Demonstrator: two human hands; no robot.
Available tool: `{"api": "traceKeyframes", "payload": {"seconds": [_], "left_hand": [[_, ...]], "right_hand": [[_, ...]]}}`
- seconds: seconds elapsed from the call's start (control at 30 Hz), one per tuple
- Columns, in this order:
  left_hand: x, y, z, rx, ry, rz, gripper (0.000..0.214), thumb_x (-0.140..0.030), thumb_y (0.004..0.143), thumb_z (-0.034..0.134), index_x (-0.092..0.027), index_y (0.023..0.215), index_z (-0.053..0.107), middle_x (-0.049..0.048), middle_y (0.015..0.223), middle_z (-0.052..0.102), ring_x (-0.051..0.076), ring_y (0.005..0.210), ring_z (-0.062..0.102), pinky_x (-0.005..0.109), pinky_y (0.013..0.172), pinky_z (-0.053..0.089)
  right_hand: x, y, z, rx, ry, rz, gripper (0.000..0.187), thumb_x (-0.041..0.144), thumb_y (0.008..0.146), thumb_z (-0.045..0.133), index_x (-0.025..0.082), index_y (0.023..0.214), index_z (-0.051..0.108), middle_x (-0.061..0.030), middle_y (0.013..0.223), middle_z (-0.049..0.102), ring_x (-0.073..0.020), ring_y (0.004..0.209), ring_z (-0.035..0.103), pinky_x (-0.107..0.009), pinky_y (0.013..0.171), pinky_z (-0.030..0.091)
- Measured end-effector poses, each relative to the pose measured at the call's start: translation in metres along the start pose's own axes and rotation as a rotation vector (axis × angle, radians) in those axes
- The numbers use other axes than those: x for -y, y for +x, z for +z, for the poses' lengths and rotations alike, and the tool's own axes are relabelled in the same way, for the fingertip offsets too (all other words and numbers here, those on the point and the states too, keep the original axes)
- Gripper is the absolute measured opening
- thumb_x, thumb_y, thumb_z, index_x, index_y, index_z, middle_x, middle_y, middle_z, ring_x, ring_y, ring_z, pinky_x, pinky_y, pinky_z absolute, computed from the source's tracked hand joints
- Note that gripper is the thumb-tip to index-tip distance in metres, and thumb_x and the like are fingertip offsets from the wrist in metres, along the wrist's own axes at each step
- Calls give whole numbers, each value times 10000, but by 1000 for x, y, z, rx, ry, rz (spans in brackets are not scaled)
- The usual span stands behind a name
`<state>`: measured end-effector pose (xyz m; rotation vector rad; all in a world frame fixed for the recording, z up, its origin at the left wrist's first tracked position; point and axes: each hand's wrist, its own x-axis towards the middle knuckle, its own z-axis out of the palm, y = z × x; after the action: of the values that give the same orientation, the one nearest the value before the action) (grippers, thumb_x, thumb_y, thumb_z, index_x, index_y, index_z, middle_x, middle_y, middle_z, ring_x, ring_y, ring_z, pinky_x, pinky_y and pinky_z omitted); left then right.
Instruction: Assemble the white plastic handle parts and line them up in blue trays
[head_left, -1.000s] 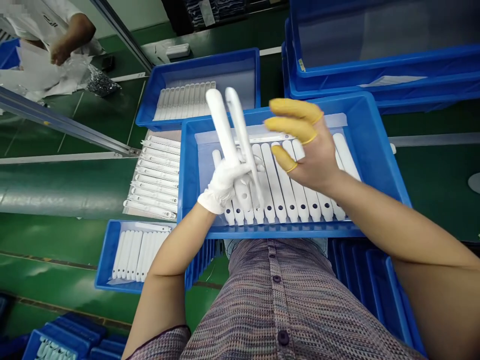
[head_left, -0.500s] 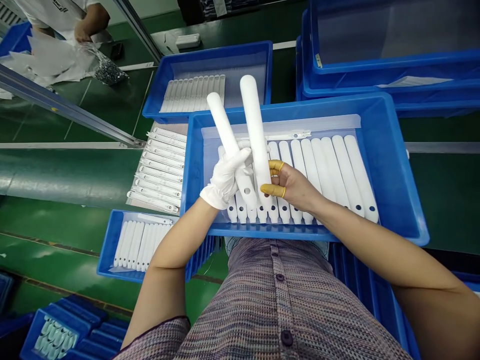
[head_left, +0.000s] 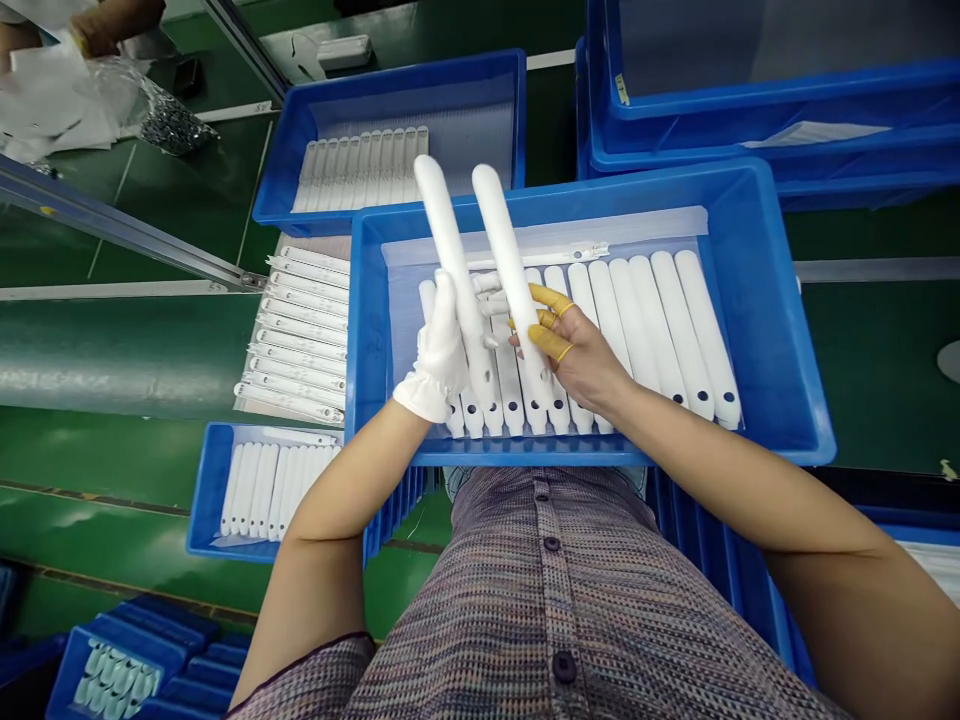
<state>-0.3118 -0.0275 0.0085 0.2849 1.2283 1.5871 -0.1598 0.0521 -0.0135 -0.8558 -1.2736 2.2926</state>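
My left hand (head_left: pixel 439 352), in a white glove, is closed on a long white plastic piece (head_left: pixel 448 235) with a rounded top end. Yellow finger covers sit on fingers of my right hand (head_left: pixel 577 350), which grips a second such white piece (head_left: pixel 500 228). Both pieces are held tilted, side by side and apart at the top, over a blue tray (head_left: pixel 780 330). Beneath them in that tray lies a row of similar white pieces (head_left: pixel 660 320), with dark holes at their near ends. The gloved fingertips are partly hidden behind the pieces.
Slim white strips (head_left: pixel 300 335) lie stacked left of the tray. A smaller blue tray (head_left: pixel 201 500) stands lower left, another blue tray (head_left: pixel 262 195) behind. Stacked blue trays (head_left: pixel 697 130) rise at back right. A metal rail (head_left: pixel 142 230) crosses the left, near a co-worker's hand (head_left: pixel 94 35).
Both white pieces have turned in my hands, and the left one now shows a narrower side. Their tops stand further apart. The view has shifted slightly.
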Motion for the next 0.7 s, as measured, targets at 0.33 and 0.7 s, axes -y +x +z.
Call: {"api": "traceKeyframes", "payload": {"seconds": [0.33,0.7], "left_hand": [[2,0,6,12,-163,-41,295,-496,998,656,-279,1196,690,-7,832,634,98,654,620,218,628,571],[2,0,4,32,-157,-59,320,-471,1010,638,-279,1255,710,46,937,717,173,856,711,281,756,632]], "right_hand": [[10,1,2,163,332,140,456,329,800,814,264,1210,627,13,982,696,-154,943,709,-352,972,643],[6,0,3,107,204,48,554,396,772,823,356,1238,526,6,1309,677,-197,1101,675,-394,861,656]]}}
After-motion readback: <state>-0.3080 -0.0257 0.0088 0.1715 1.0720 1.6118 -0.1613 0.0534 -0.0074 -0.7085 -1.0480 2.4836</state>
